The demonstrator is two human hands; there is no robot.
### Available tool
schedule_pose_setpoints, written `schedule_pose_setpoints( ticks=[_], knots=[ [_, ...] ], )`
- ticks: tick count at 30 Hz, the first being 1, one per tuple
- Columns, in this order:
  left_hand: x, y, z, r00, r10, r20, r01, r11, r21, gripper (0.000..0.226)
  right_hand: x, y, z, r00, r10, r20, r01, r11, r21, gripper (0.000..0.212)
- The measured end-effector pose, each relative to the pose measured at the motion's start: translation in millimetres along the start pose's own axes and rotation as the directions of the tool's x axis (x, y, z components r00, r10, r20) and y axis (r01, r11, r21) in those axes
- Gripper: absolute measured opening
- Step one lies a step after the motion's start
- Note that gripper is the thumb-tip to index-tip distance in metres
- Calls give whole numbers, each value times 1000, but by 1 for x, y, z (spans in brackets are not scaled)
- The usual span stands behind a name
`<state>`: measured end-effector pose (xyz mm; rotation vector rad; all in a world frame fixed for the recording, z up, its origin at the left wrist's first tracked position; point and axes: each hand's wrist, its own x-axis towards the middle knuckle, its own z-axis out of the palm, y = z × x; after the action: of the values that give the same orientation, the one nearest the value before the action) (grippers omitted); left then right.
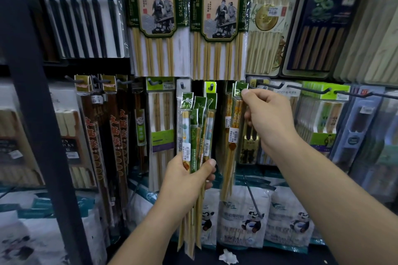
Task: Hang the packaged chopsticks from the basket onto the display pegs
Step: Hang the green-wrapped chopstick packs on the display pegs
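A person faces a shop rack (86, 68) of hanging chopsticks. The left hand (189, 178) is closed around a bundle (197, 127) of packs, held upright by the lower half. The right hand (269, 118) pinches the green header of one pack (233, 127) with thumb and fingers, raised beside a peg (267, 86).

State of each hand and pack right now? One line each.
left hand: grips bundle of packs, upright.
bundle of packs: held clear of the pegs, not hung.
right hand: pinches single pack's green header.
single pack: header up at peg level; threaded or not, cannot tell.
hot-pot packs: on display above, untouched.
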<state>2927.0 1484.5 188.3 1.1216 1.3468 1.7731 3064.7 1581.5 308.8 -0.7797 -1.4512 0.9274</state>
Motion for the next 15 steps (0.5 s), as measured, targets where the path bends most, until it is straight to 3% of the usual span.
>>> schedule_pose_setpoints(
  ticks=[15],
  knots=[
    [2,-5,0,1000,-9,10,10,1000,-30,15,7,5,6,992,-112,-54,107,990,-88,38]
  ],
)
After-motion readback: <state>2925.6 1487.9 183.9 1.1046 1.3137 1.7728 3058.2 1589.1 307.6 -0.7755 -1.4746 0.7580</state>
